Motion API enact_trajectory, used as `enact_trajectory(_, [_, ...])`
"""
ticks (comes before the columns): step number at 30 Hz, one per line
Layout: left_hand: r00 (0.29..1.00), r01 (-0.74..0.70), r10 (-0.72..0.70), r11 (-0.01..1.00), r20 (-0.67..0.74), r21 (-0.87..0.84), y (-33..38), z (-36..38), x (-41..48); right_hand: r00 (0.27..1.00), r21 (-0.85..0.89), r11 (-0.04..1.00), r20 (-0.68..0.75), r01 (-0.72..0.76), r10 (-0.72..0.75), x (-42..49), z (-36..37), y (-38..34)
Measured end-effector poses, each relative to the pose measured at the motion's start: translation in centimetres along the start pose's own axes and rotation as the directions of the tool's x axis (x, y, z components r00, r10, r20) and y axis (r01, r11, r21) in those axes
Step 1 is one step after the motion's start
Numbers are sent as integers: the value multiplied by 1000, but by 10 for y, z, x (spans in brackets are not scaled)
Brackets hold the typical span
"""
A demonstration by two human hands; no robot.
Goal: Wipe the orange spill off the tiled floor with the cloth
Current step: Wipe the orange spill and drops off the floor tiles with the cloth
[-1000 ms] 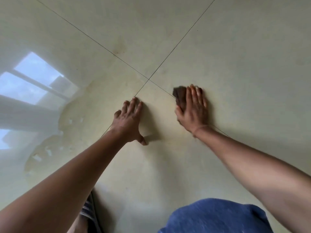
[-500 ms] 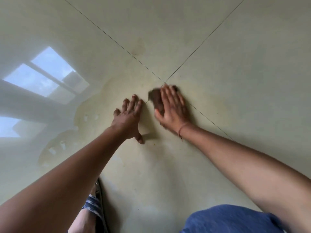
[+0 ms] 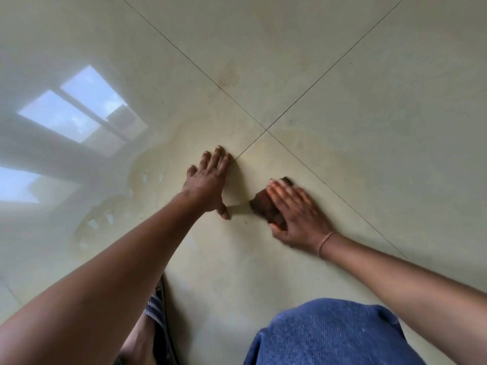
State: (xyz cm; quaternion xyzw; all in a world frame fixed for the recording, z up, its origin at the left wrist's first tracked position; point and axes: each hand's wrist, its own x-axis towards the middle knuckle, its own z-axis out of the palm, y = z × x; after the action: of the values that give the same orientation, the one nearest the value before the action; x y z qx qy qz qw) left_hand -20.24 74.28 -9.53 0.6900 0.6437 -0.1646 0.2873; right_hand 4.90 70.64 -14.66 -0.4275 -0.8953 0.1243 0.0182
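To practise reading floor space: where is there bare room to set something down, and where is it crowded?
Bare: the tiles beyond the grout cross, the tile right of the right hand, the floor beyond the blue knee. Crowded: the gap between left hand and cloth; spill lies left.

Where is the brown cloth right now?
In the head view the cloth lies on the floor just right of centre, under the right hand, beside the thumb of the left hand, below where the tile lines cross.
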Motion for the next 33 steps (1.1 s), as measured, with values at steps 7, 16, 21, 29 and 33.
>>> enact_trajectory(7, [976,150,-159,986,-151,-65,-12,28,-33,986,78,986,-58,-150,155,28,21,-72])
enact_trajectory(16, [946,274,-272,962,-176,-15,-34,67,-100,974,110,971,-60,-213,220,41,20,-82])
enact_trajectory(21, [902,414,-413,910,-127,-24,-45,85,-155,971,54,973,80,223,-227,-22,29,-109])
enact_trajectory(29, [848,523,-525,851,-69,-49,-82,110,-211,993,133,986,-42,-102,109,72,38,-167])
enact_trajectory(33, [845,525,-535,836,-22,-161,-94,123,-219,934,73,940,115,333,-340,4,53,-190])
